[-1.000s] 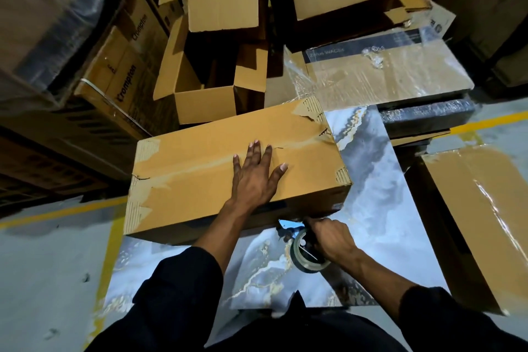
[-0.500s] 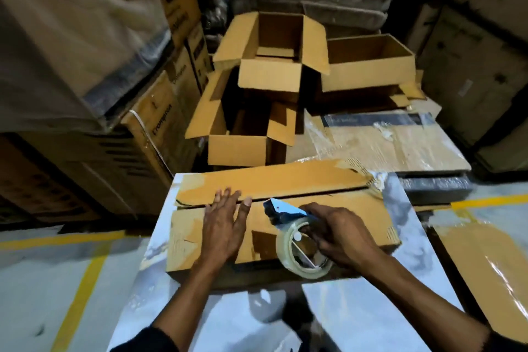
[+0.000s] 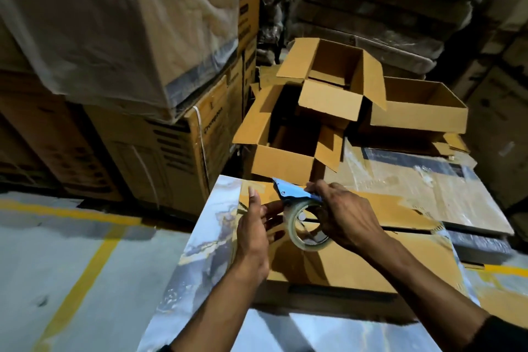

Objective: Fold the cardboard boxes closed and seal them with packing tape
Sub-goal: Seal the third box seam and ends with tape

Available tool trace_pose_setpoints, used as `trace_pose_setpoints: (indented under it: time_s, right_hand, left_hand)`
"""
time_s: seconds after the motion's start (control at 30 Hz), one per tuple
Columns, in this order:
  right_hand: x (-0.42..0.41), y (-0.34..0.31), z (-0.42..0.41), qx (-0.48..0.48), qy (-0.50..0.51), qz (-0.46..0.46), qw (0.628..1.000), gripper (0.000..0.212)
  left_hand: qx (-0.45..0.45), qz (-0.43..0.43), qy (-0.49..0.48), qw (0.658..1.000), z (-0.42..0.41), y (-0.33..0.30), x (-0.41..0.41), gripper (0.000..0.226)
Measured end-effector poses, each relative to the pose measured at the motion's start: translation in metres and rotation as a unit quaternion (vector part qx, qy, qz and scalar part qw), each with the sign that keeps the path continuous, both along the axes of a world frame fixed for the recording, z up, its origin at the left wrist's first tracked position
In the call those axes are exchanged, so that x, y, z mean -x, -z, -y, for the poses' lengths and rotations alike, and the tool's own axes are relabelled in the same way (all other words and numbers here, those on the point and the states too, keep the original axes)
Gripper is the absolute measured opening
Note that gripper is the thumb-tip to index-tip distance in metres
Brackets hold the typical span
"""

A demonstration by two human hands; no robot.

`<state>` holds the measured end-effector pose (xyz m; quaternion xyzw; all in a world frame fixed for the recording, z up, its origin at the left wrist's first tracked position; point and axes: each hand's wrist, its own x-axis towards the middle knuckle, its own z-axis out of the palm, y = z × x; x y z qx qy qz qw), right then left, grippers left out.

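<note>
While the right hand (image 3: 347, 218) holds the tape dispenser (image 3: 303, 208) above the cardboard box (image 3: 357, 263), its grip is wrapped round the handle, with the clear tape roll (image 3: 307, 233) hanging below the palm and the blue blade guard (image 3: 288, 190) pointing up-left. Left hand (image 3: 254, 230) sits just beside the roll, fingers straight, tips at the roll's near edge; cannot tell if it pinches the tape end. Box lies flat on the marble-pattern counter (image 3: 205, 243), top flaps folded down, seam running left-right under the hands. Behind the counter: two open boxes (image 3: 288, 134) with flaps up, a shallow open carton (image 3: 420, 111) to their right, plastic-wrapped flat packs (image 3: 423, 186) beside them. Yellow floor lines (image 3: 83, 274) at left.
</note>
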<state>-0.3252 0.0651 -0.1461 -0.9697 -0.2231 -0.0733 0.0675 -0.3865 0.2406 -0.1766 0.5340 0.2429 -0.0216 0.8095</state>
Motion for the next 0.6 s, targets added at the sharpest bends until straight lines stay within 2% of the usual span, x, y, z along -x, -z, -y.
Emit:
trace_pose_setpoints:
  time_s: [0.1, 0.2, 0.27, 0.43, 0.53, 0.6]
  right_hand:
    - [-0.004, -0.002, -0.017, 0.006, -0.005, 0.015, 1.000, 0.044]
    - [-0.008, -0.001, -0.025, 0.013, -0.028, 0.022, 0.999, 0.041]
    - [-0.012, -0.002, -0.026, 0.018, -0.058, 0.009, 0.998, 0.047]
    - [-0.032, -0.010, -0.016, -0.040, -0.111, -0.108, 0.987, 0.086]
    - [-0.052, -0.017, -0.008, -0.018, -0.115, -0.154, 0.981, 0.087]
    - [-0.064, -0.024, -0.005, 0.003, -0.125, -0.161, 0.979, 0.083]
  left_hand:
    - [0.065, -0.042, -0.004, 0.997, -0.017, -0.012, -0.010, 0.060]
    - [0.057, -0.067, -0.018, 0.996, -0.028, -0.015, -0.022, 0.033]
    - [0.040, -0.081, -0.023, 0.996, -0.032, -0.013, -0.031, 0.020]
    - [-0.010, -0.082, -0.005, 0.997, -0.038, -0.013, -0.052, 0.018]
    - [-0.087, -0.098, 0.020, 0.991, -0.047, -0.011, -0.059, 0.016]
    - [-0.103, -0.117, 0.034, 0.987, -0.051, -0.007, -0.064, 0.012]
